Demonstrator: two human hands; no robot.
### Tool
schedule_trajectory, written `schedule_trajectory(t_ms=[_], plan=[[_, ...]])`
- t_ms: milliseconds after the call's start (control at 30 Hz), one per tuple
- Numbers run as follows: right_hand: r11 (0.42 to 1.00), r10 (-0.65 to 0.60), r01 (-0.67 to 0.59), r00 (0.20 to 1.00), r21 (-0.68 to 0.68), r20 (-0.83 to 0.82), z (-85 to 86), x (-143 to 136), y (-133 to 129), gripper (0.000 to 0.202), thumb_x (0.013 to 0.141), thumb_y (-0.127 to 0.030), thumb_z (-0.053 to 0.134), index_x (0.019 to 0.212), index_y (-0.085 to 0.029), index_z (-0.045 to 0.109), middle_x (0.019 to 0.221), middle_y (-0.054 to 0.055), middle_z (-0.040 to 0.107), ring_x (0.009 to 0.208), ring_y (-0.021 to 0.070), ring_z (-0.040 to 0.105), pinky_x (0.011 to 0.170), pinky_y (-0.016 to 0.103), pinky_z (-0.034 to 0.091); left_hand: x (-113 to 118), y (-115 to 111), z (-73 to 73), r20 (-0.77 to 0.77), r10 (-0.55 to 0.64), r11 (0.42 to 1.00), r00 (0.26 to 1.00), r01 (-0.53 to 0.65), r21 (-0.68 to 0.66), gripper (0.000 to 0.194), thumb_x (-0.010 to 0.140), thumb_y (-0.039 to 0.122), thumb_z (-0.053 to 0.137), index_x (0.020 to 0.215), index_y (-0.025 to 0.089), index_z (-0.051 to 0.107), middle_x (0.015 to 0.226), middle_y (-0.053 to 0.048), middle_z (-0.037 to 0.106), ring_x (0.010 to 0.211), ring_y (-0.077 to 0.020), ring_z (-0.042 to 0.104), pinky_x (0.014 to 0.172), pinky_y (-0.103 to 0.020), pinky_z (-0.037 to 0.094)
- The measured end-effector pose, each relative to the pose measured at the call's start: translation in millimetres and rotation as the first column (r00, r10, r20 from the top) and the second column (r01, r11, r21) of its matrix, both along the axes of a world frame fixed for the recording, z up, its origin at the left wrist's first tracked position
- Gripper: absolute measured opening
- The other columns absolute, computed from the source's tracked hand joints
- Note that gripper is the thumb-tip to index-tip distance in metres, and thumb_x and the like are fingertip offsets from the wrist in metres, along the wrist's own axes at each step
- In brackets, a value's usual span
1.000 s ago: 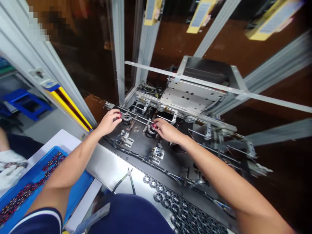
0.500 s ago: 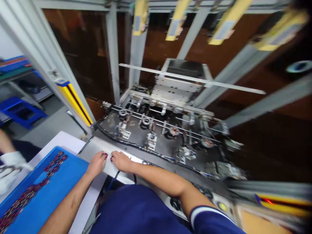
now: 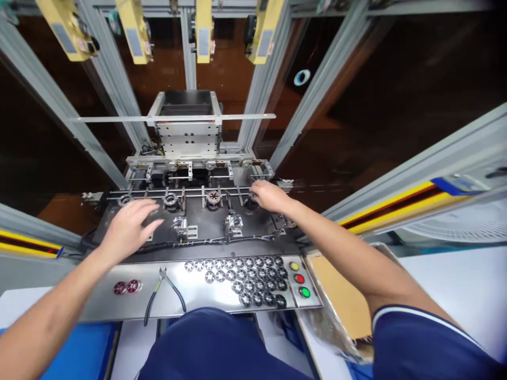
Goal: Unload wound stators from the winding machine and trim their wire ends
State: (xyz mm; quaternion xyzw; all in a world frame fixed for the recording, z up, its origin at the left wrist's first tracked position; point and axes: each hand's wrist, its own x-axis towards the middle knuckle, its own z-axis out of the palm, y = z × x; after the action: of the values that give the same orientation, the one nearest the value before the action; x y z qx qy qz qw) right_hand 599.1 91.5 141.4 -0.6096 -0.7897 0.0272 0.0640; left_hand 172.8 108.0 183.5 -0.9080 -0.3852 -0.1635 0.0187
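My left hand [image 3: 129,227] hovers over the left end of the machine bed, fingers and thumb apart, with nothing in it. Just beyond its fingertips is a ring-shaped holder [image 3: 171,201]. My right hand [image 3: 271,196] is at the rightmost holder [image 3: 251,203], fingertips pinched on a motor stator that they mostly hide. A copper-wound stator [image 3: 214,197] sits in the neighbouring holder. On the steel ledge [image 3: 99,303] lie two red-and-black stators [image 3: 127,286]. Beside them is a pair of cutting pliers [image 3: 163,287] with its handles spread.
Several rows of round black-and-silver parts [image 3: 249,275] cover the ledge's right half, beside yellow, red and green buttons [image 3: 299,278]. A cardboard box [image 3: 340,295] stands at right. Yellow light-curtain bars [image 3: 390,206] flank the opening. A blue tray [image 3: 79,348] is at lower left.
The view has swung right. Both hands have left the ledge, where each held a red stator; the pair now lies there. My right hand has reached to the rightmost holder.
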Motion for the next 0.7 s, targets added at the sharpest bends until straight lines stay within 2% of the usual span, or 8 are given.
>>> schedule_trajectory(t_ms=[33,100,167,233,300,400,700], plan=[[0.999,-0.044,0.044,0.999,-0.031,0.022,-3.2,20,3,0.025,0.094,-0.027,0.062,0.115,-0.014,0.064,0.123,0.012,0.063,0.113,0.0255,0.061,0.098,0.048,0.051,33,23,5.3,-0.04,-0.061,0.998,0.997,0.061,-0.023,0.036,0.092,0.039,0.058,0.12,0.017,0.063,0.13,-0.014,0.064,0.125,-0.0283,0.055,0.111,-0.046,0.041],[0.99,-0.103,0.108,0.993,-0.086,0.056,-14.2,46,7,0.028,0.095,-0.033,0.062,0.117,-0.016,0.063,0.124,0.009,0.063,0.11,0.0233,0.063,0.095,0.046,0.053,93,64,1.3,-0.137,-0.172,0.983,0.975,0.162,-0.083,0.039,0.084,0.034,0.07,0.12,0.018,0.065,0.139,-0.014,0.059,0.136,-0.0323,0.045,0.114,-0.05,0.038],[0.982,-0.137,0.145,0.988,-0.12,0.076,-27.8,58,8,0.029,0.095,-0.033,0.062,0.119,-0.016,0.062,0.125,0.01,0.062,0.109,0.0234,0.063,0.094,0.045,0.054,140,93,-16.6,-0.231,-0.247,0.965,0.941,0.218,-0.145,0.041,0.079,0.027,0.076,0.118,0.019,0.066,0.145,-0.013,0.054,0.14,-0.0359,0.04,0.112,-0.056,0.037],[0.977,-0.15,0.161,0.985,-0.138,0.081,-40.0,63,10,0.03,0.095,-0.033,0.062,0.12,-0.016,0.061,0.126,0.01,0.061,0.111,0.0241,0.062,0.094,0.046,0.054,169,110,-38.4,-0.302,-0.291,0.952,0.908,0.243,-0.186,0.039,0.083,0.027,0.073,0.119,0.018,0.065,0.145,-0.012,0.052,0.138,-0.0351,0.043,0.109,-0.06,0.039],[0.976,-0.151,0.16,0.986,-0.146,0.074,-48.9,65,12,0.031,0.095,-0.033,0.063,0.12,-0.016,0.061,0.127,0.01,0.061,0.113,0.0247,0.061,0.094,0.047,0.054,182,119,-56.1,-0.347,-0.316,0.944,0.883,0.257,-0.206,0.037,0.088,0.03,0.068,0.122,0.018,0.062,0.144,-0.011,0.052,0.133,-0.0326,0.048,0.107,-0.06,0.041],[0.979,-0.137,0.143,0.989,-0.147,0.052,-55.8,67,19,0.03,0.095,-0.032,0.063,0.12,-0.016,0.061,0.128,0.01,0.06,0.114,0.025,0.061,0.095,0.047,0.053,186,125,-69.7,-0.383,-0.335,0.939,0.861,0.27,-0.214,0.038,0.09,0.033,0.065,0.126,0.018,0.06,0.143,-0.011,0.053,0.129,-0.0309,0.052,0.105,-0.058,0.044],[0.984,-0.095,0.1,0.995,-0.149,0.04,-60.1,68,38,0.03,0.095,-0.033,0.062,0.12,-0.017,0.061,0.129,0.01,0.06,0.114,0.0249,0.061,0.096,0.047,0.053,190,132,-76.5,-0.414,-0.365,0.928,0.834,0.291,-0.232,0.037,0.092,0.033,0.063,0.126,0.019,0.059,0.14,-0.011,0.055,0.124,-0.0292,0.055,0.102,-0.055,0.047]])
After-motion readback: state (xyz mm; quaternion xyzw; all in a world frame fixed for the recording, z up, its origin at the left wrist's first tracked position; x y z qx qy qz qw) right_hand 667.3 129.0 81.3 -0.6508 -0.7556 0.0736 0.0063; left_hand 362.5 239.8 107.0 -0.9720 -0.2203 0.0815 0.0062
